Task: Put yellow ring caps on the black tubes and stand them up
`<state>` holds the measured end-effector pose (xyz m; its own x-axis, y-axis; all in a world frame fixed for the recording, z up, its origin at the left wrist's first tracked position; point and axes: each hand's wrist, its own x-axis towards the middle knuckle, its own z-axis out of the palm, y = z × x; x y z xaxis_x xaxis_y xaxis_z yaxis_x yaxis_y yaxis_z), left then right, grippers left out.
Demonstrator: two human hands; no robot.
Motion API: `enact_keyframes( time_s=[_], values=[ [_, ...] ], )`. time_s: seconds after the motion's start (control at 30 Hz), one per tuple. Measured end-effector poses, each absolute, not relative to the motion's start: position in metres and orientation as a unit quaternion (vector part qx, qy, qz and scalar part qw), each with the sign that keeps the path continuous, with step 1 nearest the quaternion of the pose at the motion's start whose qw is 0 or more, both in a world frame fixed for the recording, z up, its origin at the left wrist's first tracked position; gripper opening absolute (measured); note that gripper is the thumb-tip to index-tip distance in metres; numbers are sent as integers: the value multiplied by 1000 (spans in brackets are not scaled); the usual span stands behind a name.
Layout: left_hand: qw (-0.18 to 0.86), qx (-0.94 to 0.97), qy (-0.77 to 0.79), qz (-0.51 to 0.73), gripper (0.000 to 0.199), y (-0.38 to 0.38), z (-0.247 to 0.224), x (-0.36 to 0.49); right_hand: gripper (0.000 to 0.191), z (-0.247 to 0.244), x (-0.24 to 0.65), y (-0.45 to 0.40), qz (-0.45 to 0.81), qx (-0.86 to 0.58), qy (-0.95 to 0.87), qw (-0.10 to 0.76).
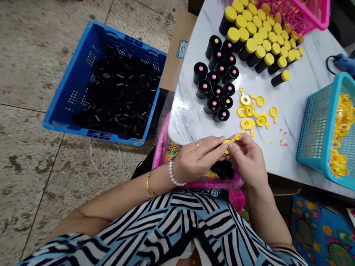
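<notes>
A small yellow plastic piece with a ring end (236, 137) is pinched between my two hands at the table's front edge. My left hand (198, 158) grips it from the left, fingers closed. From the right, my right hand (248, 158) holds it between thumb and fingers. Just beyond lie several loose yellow ring pieces (248, 124) and tiny pink bits (281, 141). Open black tubes (211, 105), most with a pink dot inside, stand upright left of these. Below my hands, a pink basin (160, 152) holds colourful beads (172, 150) and some black pieces (224, 169).
Many yellow-capped black tubes (262, 34) stand at the table's back, before a pink basket (324, 13). A teal basket (318, 125) of yellow pieces stands right. On the floor at left, a blue crate (66, 76) holds black parts, beside a cardboard box (174, 57).
</notes>
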<state>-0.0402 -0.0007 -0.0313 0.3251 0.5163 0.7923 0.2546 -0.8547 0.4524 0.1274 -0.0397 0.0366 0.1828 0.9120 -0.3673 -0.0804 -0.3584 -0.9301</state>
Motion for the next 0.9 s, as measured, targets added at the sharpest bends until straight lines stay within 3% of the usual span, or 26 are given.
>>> enact_keyframes(
  time_s=[0.33,0.53,0.67,0.9],
  values=[
    [211,770,318,511,30,-12,-20,-33,31,59,133,-33,546,-651,-407,335],
    [250,764,335,491,27,-12,-17,-31,33,50,148,-32,594,-633,-361,342],
    [248,772,331,482,17,-10,-13,-33,34,52,141,-33,563,-643,-374,360],
    [234,788,334,462,16,-10,-13,-35,32,54,127,-42,493,-688,-360,392]
  ],
)
